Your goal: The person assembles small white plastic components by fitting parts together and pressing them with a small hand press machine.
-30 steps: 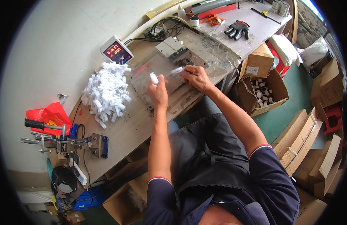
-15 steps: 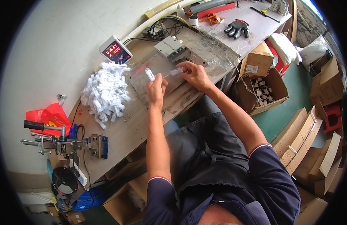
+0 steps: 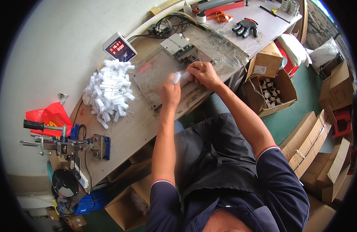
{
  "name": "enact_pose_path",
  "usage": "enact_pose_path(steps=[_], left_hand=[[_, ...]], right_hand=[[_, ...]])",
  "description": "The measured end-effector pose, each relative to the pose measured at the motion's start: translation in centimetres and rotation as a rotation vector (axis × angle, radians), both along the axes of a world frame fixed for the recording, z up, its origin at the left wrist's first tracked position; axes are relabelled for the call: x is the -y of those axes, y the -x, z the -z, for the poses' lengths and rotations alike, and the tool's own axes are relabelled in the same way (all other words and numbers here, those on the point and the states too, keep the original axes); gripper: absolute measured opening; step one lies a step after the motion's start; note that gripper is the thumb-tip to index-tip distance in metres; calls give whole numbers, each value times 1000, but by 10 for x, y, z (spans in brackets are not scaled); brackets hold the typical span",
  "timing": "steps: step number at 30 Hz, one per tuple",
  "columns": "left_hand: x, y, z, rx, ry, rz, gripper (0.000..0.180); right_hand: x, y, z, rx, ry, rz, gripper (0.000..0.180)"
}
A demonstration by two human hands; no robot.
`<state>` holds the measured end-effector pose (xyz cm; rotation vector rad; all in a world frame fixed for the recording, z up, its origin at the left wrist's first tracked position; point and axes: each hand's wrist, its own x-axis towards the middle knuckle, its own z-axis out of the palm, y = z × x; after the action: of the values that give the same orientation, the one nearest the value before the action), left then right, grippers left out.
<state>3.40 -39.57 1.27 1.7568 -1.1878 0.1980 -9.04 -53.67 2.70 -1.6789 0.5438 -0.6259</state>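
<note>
Both hands meet over the grey metal plate [image 3: 155, 77] on the long wooden counter [image 3: 124, 135], and between them sits a small white tube-like plastic part [image 3: 177, 77]. The left hand [image 3: 169, 92] has its grip pinched on the part's lower end; the right hand [image 3: 201, 73] curls its fingers at the other end, though whether that grip is pressed onto the part itself or onto something thinner fed into it cannot be told. It looks a light, stiff little piece, smooth enough to slip, so a fingertip pinch at each end seems the sound hold, and not a hard squeeze. The part's middle is blurred and half covered by fingers. To the left lies the loose heap of similar white plastic pieces with thin wire legs [image 3: 109, 91], too small to read singly, beside a digital weighing scale with a red display [image 3: 119, 47]
</note>
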Motion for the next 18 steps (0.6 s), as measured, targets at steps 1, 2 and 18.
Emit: enact_pose_path(steps=[1,2,18], left_hand=[[-2,3,-3,-2,-1,3,16],[-3,7,-8,41,-137,-20,17],[-2,-8,-16,-467,-166,85,33]], right_hand=[[1,2,0,6,-28,-13,24],[1,4,0,12,-55,-24,24],[1,12,-8,138,-155,-164,30]])
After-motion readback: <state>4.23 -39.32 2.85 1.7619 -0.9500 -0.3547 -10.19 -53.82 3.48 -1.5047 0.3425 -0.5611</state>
